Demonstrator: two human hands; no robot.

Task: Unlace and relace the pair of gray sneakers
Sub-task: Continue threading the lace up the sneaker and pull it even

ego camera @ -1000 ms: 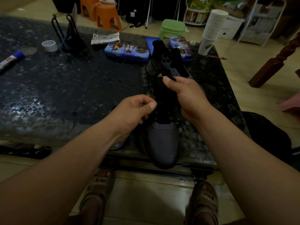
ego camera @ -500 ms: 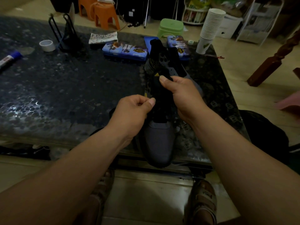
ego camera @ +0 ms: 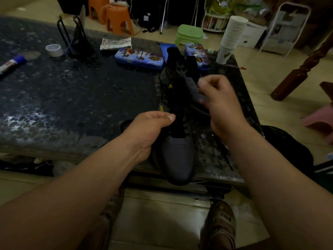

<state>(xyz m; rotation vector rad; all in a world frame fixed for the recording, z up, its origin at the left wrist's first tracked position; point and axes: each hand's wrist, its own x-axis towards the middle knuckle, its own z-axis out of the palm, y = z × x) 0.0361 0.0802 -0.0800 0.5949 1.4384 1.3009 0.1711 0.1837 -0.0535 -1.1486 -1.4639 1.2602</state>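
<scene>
A gray sneaker [ego camera: 177, 156] with a black tongue and a small yellow logo lies on the dark table [ego camera: 72, 98], toe toward me and hanging over the near edge. A second dark sneaker [ego camera: 175, 64] stands behind it. My left hand [ego camera: 153, 123] pinches the black lace at the left side of the eyelets, thumb against forefinger. My right hand [ego camera: 219, 98] is raised at the right side of the shoe with curled fingers; it is blurred, and what it holds is not clear.
Two blue tin cases [ego camera: 139, 58], a stack of paper cups [ego camera: 232, 37], a tape roll [ego camera: 54, 49], a black wire stand [ego camera: 75, 38] and a marker [ego camera: 10, 64] sit on the table. Orange stools [ego camera: 115, 17] and a green stool [ego camera: 189, 34] stand beyond. A wooden post [ego camera: 304, 65] rises at right.
My right hand has left the tongue and moved up and to the right. My left hand has stayed at the left eyelets.
</scene>
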